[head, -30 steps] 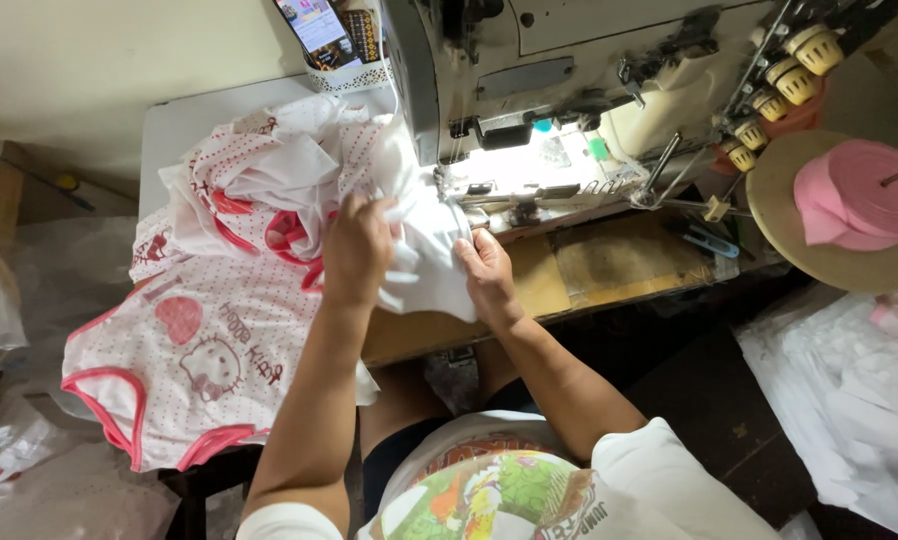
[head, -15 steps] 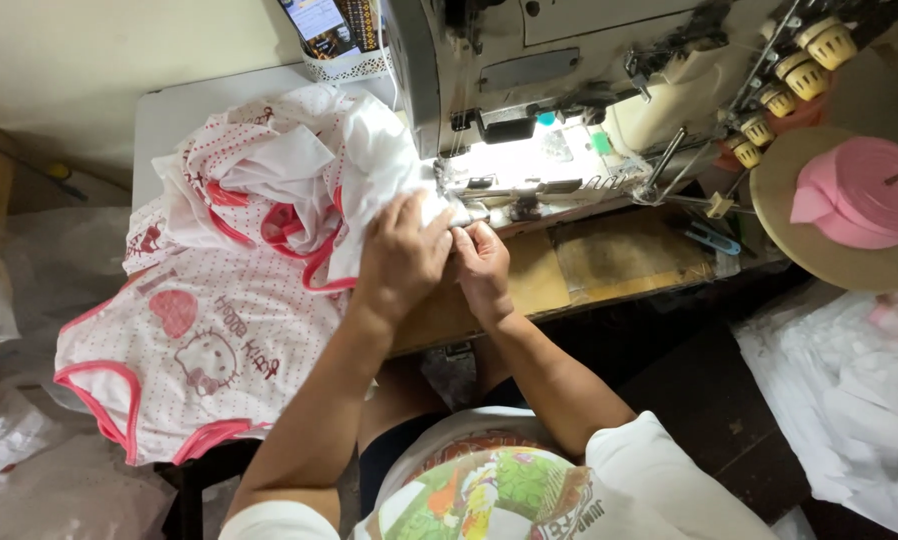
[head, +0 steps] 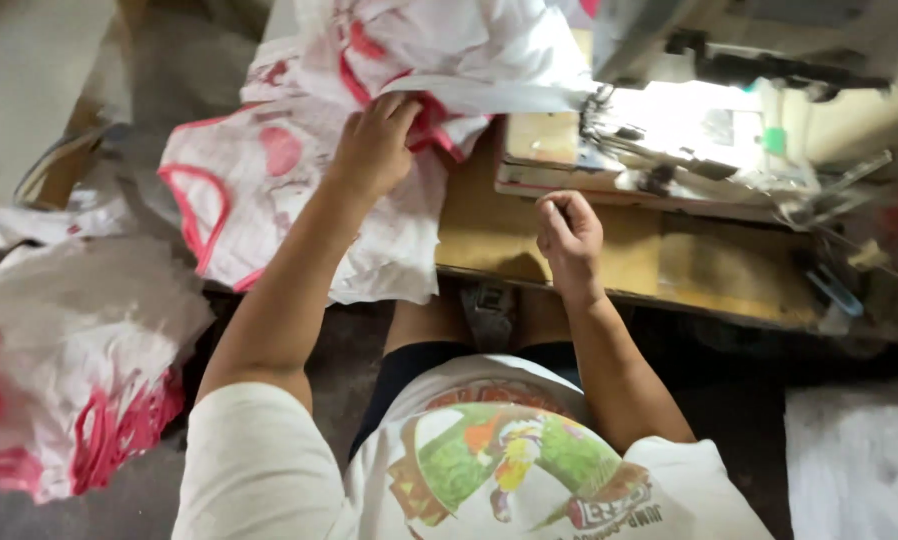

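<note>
My left hand point(head: 374, 145) grips a white garment with pink trim point(head: 409, 50), pulling it left on the wooden table point(head: 669, 260). One strip of its white cloth stretches right toward the needle area of the sewing machine point(head: 689, 120). My right hand point(head: 567, 232) hovers over the table's front edge with fingers curled shut and nothing visibly in them. More white and pink garments point(head: 259, 190) are piled under and left of my left hand.
A heap of white and pink garments point(head: 69, 370) lies on the floor at the left. White cloth point(head: 854, 465) lies at the lower right. The machine's lit bed and thread guides fill the upper right.
The camera has tilted down and closer. My left hand has pulled the garment left, away from the machine. My right hand has let go of the cloth and dropped toward the table's front edge.
</note>
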